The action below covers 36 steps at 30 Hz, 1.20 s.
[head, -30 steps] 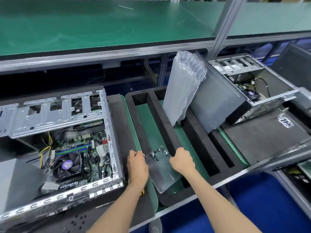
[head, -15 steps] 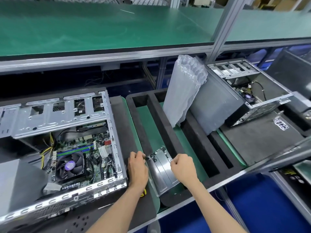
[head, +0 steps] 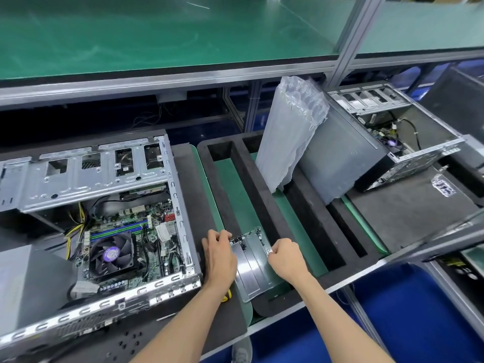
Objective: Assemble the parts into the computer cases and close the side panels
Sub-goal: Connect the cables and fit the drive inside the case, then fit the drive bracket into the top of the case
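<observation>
Since a second ago, both hands have drawn closer to the top end of the clear bag (head: 251, 268), which now lies flatter in the foam tray (head: 264, 184), and the camera has tipped slightly. Left hand (head: 219, 255) curls its fingers on the bag's upper left corner; right hand (head: 285, 258) is fisted, pinching the bag's upper right edge. Inside the bag sit dark and pale flat plates with small black screws bunched at its top end.

At nine o'clock from the hands lies an open computer case (head: 104, 213) on its side on a black mat (head: 209, 318), showing a circuit board, a black fan (head: 112, 254) and yellow wires. At one o'clock an air-cushion sleeve (head: 290, 134) stands upright in the tray, leaning on a grey panel (head: 337, 158). At two o'clock a second open case (head: 398, 134) rests tilted on another dark mat (head: 408, 208).

Green matting (head: 235, 195) shows through the tray's slots. A green-topped shelf (head: 157, 35) on an aluminium frame (head: 348, 43) runs across twelve o'clock. Blue floor (head: 392, 315) shows at five o'clock.
</observation>
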Tool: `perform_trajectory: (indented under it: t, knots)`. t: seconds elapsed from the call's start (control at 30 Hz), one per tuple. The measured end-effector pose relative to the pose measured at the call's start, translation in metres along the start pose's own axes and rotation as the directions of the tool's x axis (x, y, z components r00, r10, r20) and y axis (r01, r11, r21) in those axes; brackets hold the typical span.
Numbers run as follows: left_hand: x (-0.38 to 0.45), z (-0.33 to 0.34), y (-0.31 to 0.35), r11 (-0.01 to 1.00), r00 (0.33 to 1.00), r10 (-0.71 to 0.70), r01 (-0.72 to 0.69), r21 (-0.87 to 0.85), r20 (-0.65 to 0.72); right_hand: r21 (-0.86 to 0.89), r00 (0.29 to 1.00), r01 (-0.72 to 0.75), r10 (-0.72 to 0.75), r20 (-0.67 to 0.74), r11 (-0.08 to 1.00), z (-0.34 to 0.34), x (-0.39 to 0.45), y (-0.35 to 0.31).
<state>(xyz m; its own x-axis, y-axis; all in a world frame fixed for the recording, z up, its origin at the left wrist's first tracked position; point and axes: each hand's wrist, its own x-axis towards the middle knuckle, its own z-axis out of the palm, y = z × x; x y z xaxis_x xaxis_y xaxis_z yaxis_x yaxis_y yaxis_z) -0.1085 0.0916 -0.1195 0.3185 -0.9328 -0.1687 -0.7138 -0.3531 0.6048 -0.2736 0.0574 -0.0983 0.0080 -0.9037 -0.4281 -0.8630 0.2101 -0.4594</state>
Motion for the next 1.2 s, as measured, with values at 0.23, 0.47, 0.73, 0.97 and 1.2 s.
perform_trajectory:
  t: [0.23,0.47,0.73,0.97,1.2]
  knots:
    - [-0.001,0.001,-0.001,1.0,1.0,-0.001,0.001,-0.029,0.001,0.09,0.998,-0.033,0.028,0.054,0.995,-0.003,-0.003,-0.001]
    - [-0.005,-0.001,0.001,0.997,1.0,0.009,-0.01,-0.075,-0.014,0.156,0.996,-0.088,0.086,0.022,0.984,-0.011,-0.003,0.001]
    - [-0.013,-0.009,0.007,0.994,0.999,0.031,-0.032,-0.107,-0.008,0.095,0.996,-0.088,0.089,-0.011,0.992,-0.014,-0.006,0.0]
    - [-0.056,-0.022,-0.003,0.942,0.958,0.287,-0.285,-0.179,-0.013,0.177,0.989,-0.045,0.069,-0.127,0.983,-0.006,-0.026,-0.016]
    - [-0.092,-0.047,-0.023,0.896,0.897,0.436,-0.427,-0.123,0.064,0.331,0.998,-0.025,0.005,0.061,0.943,0.014,-0.061,-0.062]
